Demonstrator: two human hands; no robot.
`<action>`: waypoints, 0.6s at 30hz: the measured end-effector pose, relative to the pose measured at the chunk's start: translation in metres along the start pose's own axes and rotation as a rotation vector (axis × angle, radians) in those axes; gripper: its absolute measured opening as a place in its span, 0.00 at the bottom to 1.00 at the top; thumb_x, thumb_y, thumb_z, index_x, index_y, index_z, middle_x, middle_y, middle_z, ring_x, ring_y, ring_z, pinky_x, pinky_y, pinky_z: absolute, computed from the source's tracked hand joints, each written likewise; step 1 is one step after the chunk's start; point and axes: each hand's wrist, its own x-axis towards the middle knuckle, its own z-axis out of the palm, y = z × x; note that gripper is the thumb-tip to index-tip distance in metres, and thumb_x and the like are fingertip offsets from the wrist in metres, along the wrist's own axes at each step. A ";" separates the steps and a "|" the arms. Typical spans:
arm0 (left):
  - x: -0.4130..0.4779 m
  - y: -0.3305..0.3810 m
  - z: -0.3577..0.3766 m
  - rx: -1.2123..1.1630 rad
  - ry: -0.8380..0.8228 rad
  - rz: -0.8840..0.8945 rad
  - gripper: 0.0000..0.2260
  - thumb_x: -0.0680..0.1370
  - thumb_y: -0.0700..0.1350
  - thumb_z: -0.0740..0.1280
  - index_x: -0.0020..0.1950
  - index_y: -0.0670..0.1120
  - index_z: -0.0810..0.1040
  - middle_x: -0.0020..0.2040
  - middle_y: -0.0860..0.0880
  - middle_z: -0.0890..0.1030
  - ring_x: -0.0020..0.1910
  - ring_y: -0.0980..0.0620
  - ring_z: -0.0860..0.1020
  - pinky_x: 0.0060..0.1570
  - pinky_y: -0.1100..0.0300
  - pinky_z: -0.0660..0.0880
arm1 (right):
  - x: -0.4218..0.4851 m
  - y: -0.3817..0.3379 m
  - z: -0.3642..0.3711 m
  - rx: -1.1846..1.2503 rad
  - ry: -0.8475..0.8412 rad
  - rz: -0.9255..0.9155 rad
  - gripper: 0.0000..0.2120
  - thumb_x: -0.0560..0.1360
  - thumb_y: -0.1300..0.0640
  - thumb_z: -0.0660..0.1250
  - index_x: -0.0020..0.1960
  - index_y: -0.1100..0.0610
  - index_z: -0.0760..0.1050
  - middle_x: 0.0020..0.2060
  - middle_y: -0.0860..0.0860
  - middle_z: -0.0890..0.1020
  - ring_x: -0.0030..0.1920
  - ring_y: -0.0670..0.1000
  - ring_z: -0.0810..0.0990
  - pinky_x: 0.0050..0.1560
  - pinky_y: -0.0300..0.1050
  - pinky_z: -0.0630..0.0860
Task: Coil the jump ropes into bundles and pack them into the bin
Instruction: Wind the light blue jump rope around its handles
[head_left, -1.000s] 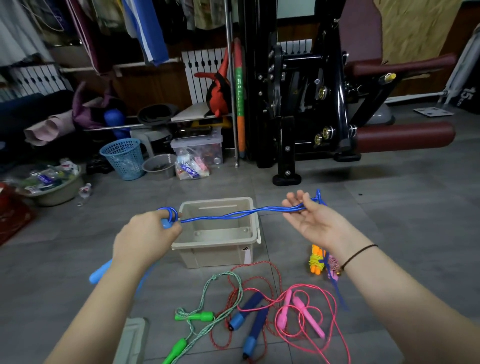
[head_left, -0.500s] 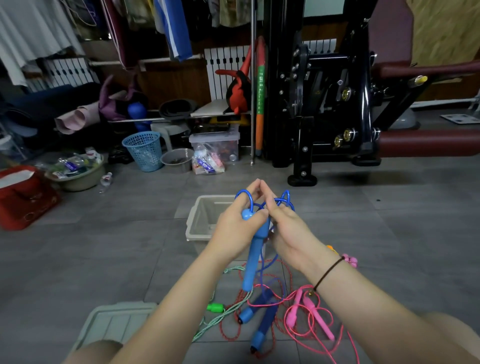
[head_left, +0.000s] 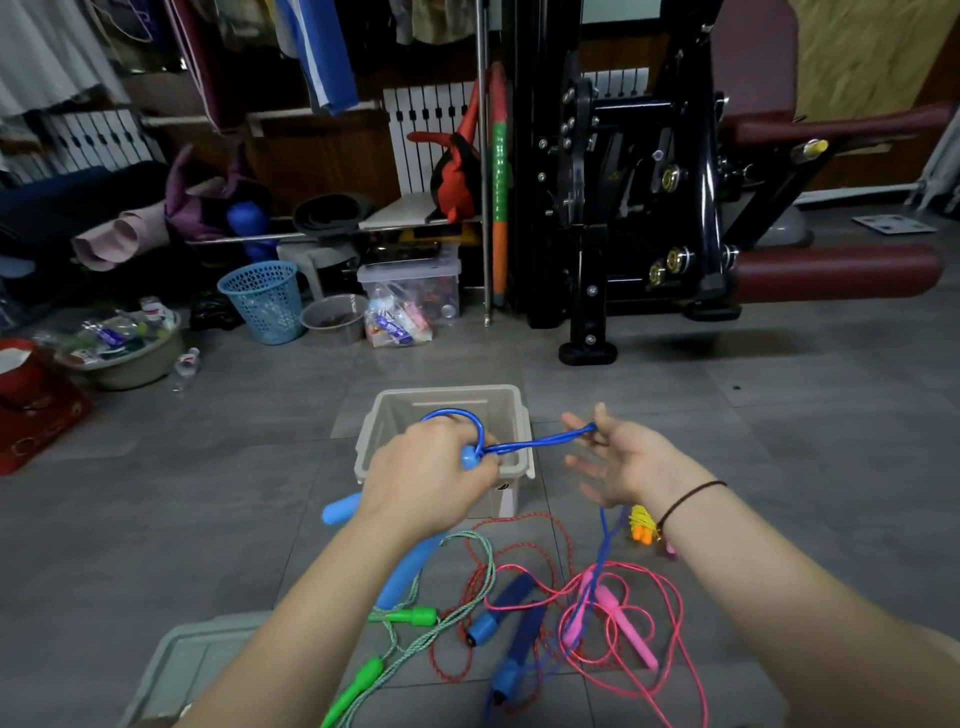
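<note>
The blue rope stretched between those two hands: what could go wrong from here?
The blue rope trails from the right hand down into the pink rope on the floor, so more winding might snag that tangle. It seems only hooked over that hand's spread fingers, so it could slip off and loosen the loop in the left hand.

At back right, black gym machine (head_left: 618, 218) with maroon pads (head_left: 836, 270). Left of it, clear lidded box (head_left: 410, 288) beside grey bowl (head_left: 332, 318) and blue mesh basket (head_left: 264, 304). Farther left, beige basin (head_left: 135, 366) holding packets (head_left: 111, 332). White radiator (head_left: 415, 135) on back wall.
</note>
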 end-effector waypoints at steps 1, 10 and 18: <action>-0.003 -0.003 -0.004 0.011 0.031 0.010 0.11 0.75 0.56 0.62 0.47 0.52 0.79 0.49 0.55 0.79 0.50 0.49 0.76 0.44 0.56 0.73 | 0.004 -0.002 -0.004 0.012 0.015 0.008 0.14 0.78 0.45 0.59 0.44 0.51 0.79 0.54 0.44 0.79 0.45 0.49 0.75 0.56 0.50 0.61; -0.005 -0.046 -0.029 0.085 0.125 -0.255 0.11 0.74 0.57 0.62 0.48 0.53 0.79 0.48 0.53 0.79 0.49 0.43 0.76 0.41 0.56 0.69 | 0.013 -0.007 -0.017 0.227 0.046 -0.070 0.11 0.78 0.53 0.63 0.41 0.57 0.77 0.42 0.49 0.80 0.39 0.52 0.77 0.26 0.40 0.78; 0.000 -0.090 -0.055 0.073 0.272 -0.604 0.07 0.75 0.53 0.63 0.43 0.51 0.75 0.42 0.45 0.71 0.49 0.37 0.75 0.45 0.54 0.66 | 0.018 -0.025 -0.030 0.400 0.139 -0.193 0.13 0.81 0.60 0.56 0.39 0.60 0.70 0.37 0.51 0.75 0.13 0.41 0.63 0.15 0.31 0.60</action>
